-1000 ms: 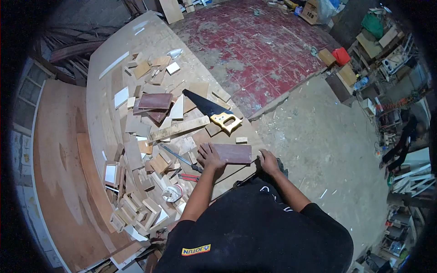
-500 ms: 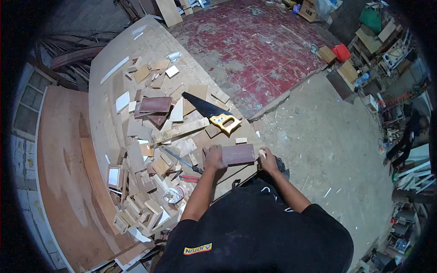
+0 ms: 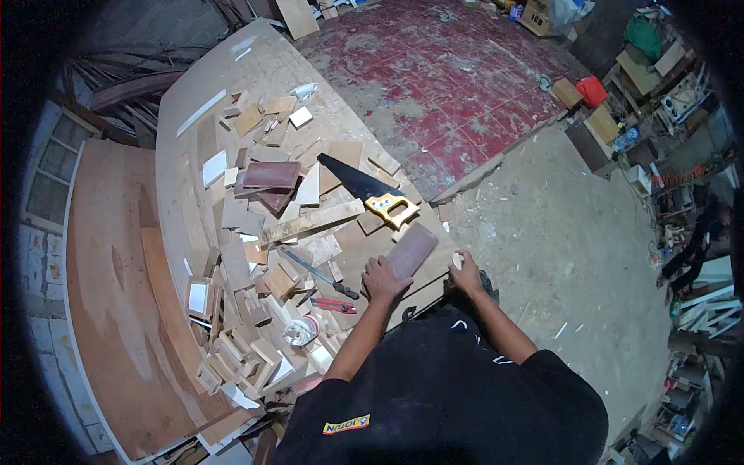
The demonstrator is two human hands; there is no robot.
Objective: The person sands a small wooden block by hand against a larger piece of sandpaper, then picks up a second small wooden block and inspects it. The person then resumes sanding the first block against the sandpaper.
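My left hand point(image 3: 381, 280) is wrapped over the near-left end of a flat reddish-brown wooden board point(image 3: 414, 249), which lies slanted at the bench edge, its far end pointing away to the right. Close to that far end is a small pale wood block point(image 3: 400, 232). At the right edge of the bench, my right hand point(image 3: 468, 277) is closed on a small pale wood piece point(image 3: 457, 261), apart from the board. A handsaw point(image 3: 366, 187) with a yellow handle rests beyond the board. Left of my left hand are a red-handled tool point(image 3: 334, 305) and a dark, slim bar-like tool point(image 3: 318, 273).
Wood offcuts point(image 3: 275, 283) clutter the workbench point(image 3: 256, 70), with a second reddish-brown board point(image 3: 271, 174) among them. A white container point(image 3: 301, 331) stands near its front. Concrete floor point(image 3: 535, 248) lies to the right, and red tiling point(image 3: 465, 101) beyond.
The reddish-brown board has turned from lying crosswise to a slant, its far end swinging away from me. My left hand has turned with it. My right hand still holds the small wood piece.
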